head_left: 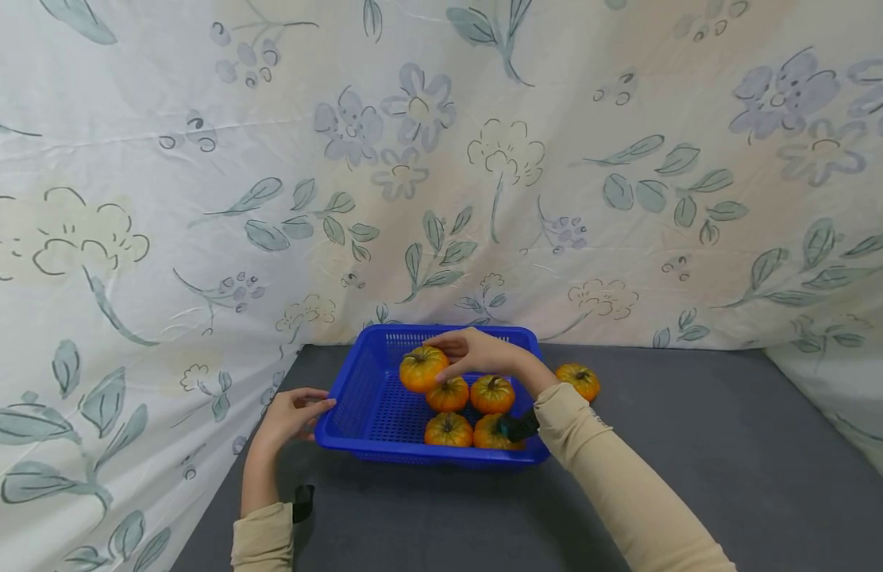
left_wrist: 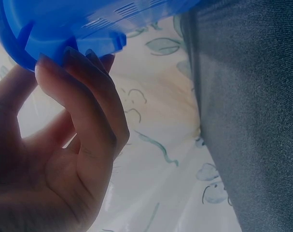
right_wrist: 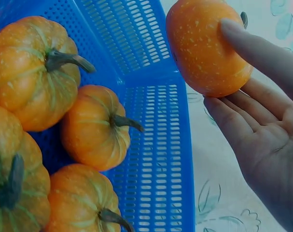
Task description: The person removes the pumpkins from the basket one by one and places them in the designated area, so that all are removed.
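Observation:
A small orange pumpkin (head_left: 422, 369) is held in my right hand (head_left: 480, 355) above the blue plastic basket (head_left: 384, 450). In the right wrist view the thumb (right_wrist: 262, 53) lies across one side of this pumpkin (right_wrist: 204, 48) and the fingers support it from below. My left hand (head_left: 287, 417) grips the basket's left rim, thumb on top. In the left wrist view its fingers (left_wrist: 83, 101) curl against the outside of the basket (left_wrist: 49, 46). Several pumpkins (head_left: 449, 429) sit in the right half of the basket, stems mostly up.
One more pumpkin (head_left: 579, 381) lies on the dark grey table (head_left: 699, 445) just right of the basket, partly behind my right forearm. A floral white cloth (head_left: 520, 262) hangs behind and along the sides. Black straps (head_left: 303, 503) circle both wrists.

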A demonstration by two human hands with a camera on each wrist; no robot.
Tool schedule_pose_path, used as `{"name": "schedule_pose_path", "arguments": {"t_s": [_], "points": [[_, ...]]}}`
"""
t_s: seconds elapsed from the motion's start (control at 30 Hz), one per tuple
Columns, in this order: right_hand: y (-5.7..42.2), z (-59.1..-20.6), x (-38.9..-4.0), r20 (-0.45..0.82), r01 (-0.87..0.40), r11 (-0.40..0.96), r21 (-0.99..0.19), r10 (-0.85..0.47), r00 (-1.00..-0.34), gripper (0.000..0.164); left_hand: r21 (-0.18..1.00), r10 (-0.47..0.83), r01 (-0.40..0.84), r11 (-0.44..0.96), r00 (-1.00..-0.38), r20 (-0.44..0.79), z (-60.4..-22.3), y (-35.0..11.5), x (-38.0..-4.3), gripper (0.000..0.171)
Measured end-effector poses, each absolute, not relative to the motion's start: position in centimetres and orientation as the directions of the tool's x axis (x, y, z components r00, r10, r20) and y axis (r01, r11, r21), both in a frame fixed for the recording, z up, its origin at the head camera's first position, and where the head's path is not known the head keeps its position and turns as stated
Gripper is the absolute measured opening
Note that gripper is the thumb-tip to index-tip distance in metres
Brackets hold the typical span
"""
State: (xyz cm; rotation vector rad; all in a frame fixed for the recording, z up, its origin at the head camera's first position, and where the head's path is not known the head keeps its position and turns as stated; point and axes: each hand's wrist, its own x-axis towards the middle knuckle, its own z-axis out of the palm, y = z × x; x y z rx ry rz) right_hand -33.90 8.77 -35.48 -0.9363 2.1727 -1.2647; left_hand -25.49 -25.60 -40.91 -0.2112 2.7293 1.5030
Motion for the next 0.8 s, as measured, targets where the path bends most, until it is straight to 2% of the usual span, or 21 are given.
{"name": "schedule_pose_path", "arguments": {"t_s": [0.27, 0.53, 0.8], "points": [[10.6, -35.5, -34.4, -0.024, -0.331, 0.344, -0.878, -0.725, -0.689, 0.067, 0.837, -0.09, -0.117, 0.534, -0.993, -0.082, -40.7, -25.6, -25.5, 0.05], [13.0, -35.7, -34.9, 0.012, -0.294, 0.283, -0.913, -0.702, -0.712, 0.071, 0.835, -0.106, -0.124, 0.537, -0.991, -0.079, -40.8, -25.5, -25.4, 0.045], [15.4, -36.0, -34.8, 0.015, -0.26, 0.29, -0.921, -0.64, -0.769, 0.068, 0.831, -0.111, -0.135, 0.54, -0.99, -0.089, -40.7, -25.3, -25.3, 0.046]]}}
